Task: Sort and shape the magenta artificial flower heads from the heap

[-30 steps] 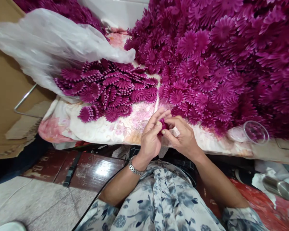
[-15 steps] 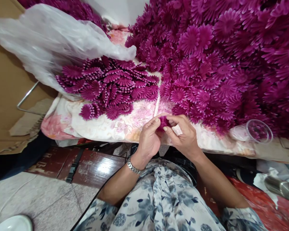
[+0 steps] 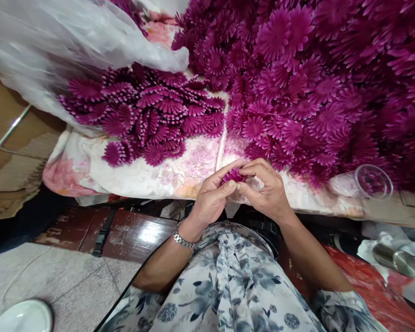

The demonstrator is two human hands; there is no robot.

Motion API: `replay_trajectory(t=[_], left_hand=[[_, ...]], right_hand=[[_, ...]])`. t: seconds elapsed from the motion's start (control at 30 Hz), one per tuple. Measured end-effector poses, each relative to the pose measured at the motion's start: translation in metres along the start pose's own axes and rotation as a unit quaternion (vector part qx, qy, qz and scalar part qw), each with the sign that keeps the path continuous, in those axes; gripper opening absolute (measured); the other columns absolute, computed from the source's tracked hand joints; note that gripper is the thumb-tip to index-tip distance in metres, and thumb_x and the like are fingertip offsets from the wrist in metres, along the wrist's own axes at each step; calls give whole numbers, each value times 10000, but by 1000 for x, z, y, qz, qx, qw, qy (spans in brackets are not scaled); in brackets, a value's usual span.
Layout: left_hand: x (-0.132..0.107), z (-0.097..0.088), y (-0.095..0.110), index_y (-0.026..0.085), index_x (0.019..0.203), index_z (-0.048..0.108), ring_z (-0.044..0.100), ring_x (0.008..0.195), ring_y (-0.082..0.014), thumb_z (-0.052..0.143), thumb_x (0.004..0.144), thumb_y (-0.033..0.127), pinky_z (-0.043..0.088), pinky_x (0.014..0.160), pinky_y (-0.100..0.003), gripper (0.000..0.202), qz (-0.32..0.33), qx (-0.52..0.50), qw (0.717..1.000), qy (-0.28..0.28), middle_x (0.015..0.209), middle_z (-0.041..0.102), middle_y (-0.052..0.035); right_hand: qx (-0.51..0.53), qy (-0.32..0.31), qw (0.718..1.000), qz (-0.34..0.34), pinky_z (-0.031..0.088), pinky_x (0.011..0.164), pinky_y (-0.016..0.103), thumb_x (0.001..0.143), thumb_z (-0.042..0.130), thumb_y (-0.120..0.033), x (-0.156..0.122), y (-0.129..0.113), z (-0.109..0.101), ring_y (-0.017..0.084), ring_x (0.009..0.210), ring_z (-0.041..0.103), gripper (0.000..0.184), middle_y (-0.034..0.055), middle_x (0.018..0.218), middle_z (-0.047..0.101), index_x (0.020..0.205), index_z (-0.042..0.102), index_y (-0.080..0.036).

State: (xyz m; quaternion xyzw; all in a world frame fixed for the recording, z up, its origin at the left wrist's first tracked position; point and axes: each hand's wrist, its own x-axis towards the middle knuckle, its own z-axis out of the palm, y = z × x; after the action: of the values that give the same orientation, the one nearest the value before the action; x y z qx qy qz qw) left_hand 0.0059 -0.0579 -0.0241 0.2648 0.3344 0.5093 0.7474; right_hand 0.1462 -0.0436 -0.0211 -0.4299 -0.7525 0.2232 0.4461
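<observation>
A small magenta artificial flower [image 3: 233, 175] is pinched between both hands just above the table's near edge. My left hand [image 3: 212, 193] is closed on its left side, thumb pressed along the front. From the right, my right hand [image 3: 264, 186] grips the petals between thumb and fingertips. Partly covered by the fingers, the flower's underside is hidden. Beyond my left hand lies a pile of stacked magenta flowers [image 3: 159, 110]. Past my right hand rises a much larger heap of loose magenta flowers [image 3: 307, 97].
A clear plastic cup [image 3: 373, 181] lies on its side at the right table edge. White plastic sheeting [image 3: 90, 41] covers the back left beside a cardboard box [image 3: 14, 170]. The floral tablecloth [image 3: 141, 177] runs along the front. A metal cylinder [image 3: 396, 259] sits lower right.
My fingers have shifted around the flower, and its petals now show more openly from above. My left thumb has moved lower across its front. The view has tilted slightly.
</observation>
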Motion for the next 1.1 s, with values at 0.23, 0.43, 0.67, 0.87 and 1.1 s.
replay_trajectory(t=[0.23,0.43,0.67,0.87,1.1], left_hand=[[0,-5,-2,175,995,716,659,920,-216,732,681,260,490,863,-328,326,-26,26,999,33,909,734,-71],[6,1,1,154,958,715,658,743,-139,722,689,221,503,742,-246,277,-22,-26,996,87,832,726,-55],[7,3,-1,161,1001,704,610,690,-102,711,666,167,476,728,-220,335,-25,-45,997,57,827,706,-36],[4,1,-4,180,1022,705,631,883,-142,709,671,153,436,880,-250,353,-17,-40,998,44,957,716,-54],[3,1,-5,178,1025,707,628,952,-169,720,674,199,434,902,-258,352,-17,-31,998,56,964,721,-63]], right_hand=[[-28,41,994,94,431,549,240,832,579,-226,-3,7,-4,96,578,539,69,-14,667,602,797,623,-185],[-141,91,985,-45,485,666,306,822,593,-188,-5,1,-9,156,721,560,145,37,799,621,965,603,-214],[-76,-12,997,-24,490,649,281,833,593,-261,-2,7,4,146,741,572,87,23,765,608,896,596,-200],[15,8,1000,7,507,708,283,799,627,-189,-1,8,3,135,791,623,53,23,813,661,849,642,-199],[27,21,999,28,500,630,272,807,579,-151,-3,6,7,128,701,617,85,16,733,648,796,649,-196]])
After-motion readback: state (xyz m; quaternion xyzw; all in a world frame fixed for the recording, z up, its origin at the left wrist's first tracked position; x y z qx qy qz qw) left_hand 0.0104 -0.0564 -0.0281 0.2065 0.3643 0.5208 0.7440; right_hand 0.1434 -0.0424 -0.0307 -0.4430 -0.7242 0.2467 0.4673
